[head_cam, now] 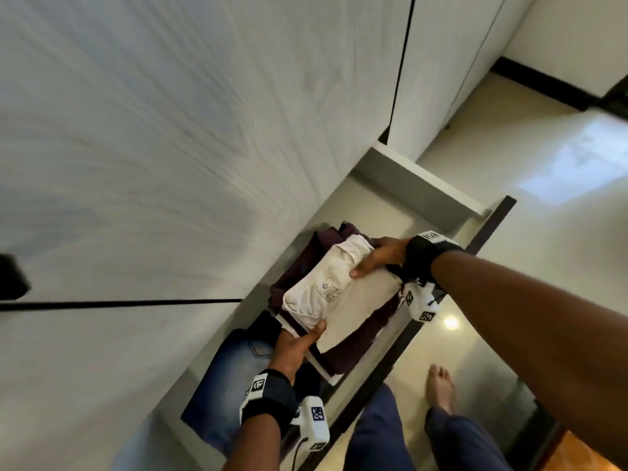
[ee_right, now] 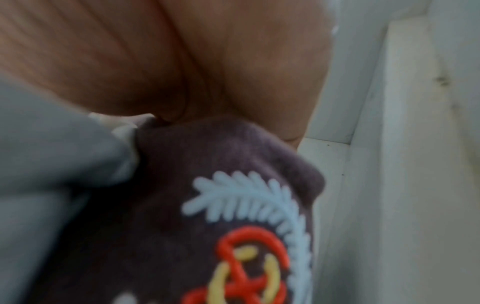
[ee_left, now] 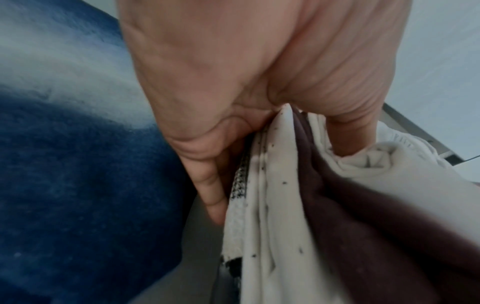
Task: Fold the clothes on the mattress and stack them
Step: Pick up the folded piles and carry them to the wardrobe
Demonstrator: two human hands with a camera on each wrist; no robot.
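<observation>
Stack of folded clothes (head_cam: 343, 311), cream piece on top of maroon one (head_cam: 370, 338), held over open white drawer (head_cam: 421, 185); left hand (head_cam: 297, 345) grasps near edge; right hand (head_cam: 380, 256) grasps far edge; folded jeans (head_cam: 227, 379) lie beside it in drawer.

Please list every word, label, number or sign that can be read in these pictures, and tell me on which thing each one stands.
Square printed label on the folded cream garment: too small and blurred to read.
Black-and-white square markers on the wrist straps and wrist cameras: patterns, no readable words.
Embroidered emblem on the dark maroon garment: a pale blue wreath with red and yellow loops, no letters that I can tell.
Blue jeans: no text visible.
</observation>
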